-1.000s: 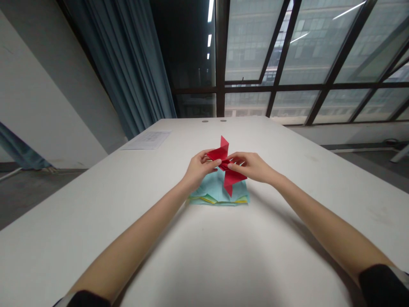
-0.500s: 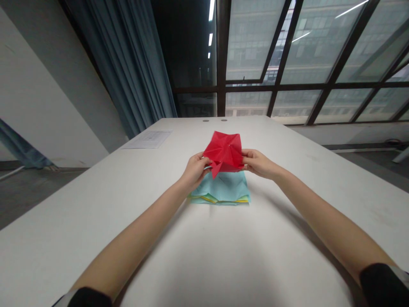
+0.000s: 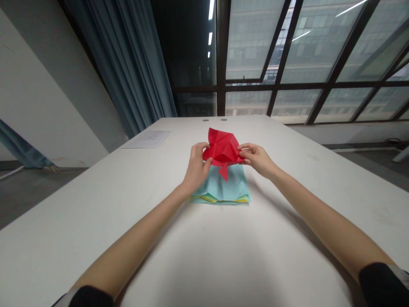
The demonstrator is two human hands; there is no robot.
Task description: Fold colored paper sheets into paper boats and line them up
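A creased, partly folded sheet of red paper [image 3: 223,147] is held up between both my hands. My left hand [image 3: 198,164] grips its left edge, thumb low and fingers above. On the other side, my right hand [image 3: 255,158] pinches the right edge between thumb and fingers. One small pointed red flap hangs down at the front. Beneath the red paper lies a stack of light blue paper [image 3: 223,185] on the table, with yellow and green layers peeking out along its near edge. The stack's far part is hidden behind the red paper.
The white table [image 3: 204,251] stretches out around my arms. A printed sheet [image 3: 148,139] lies near its left edge. Two round grey discs [image 3: 214,120] sit at the far end. Beyond are a blue curtain [image 3: 134,59] and dark-framed windows [image 3: 249,51].
The red paper has turned and tilted, and its hanging flap has shifted right. My left hand has moved up along its edge with the fingers more spread. The blue stack stays put.
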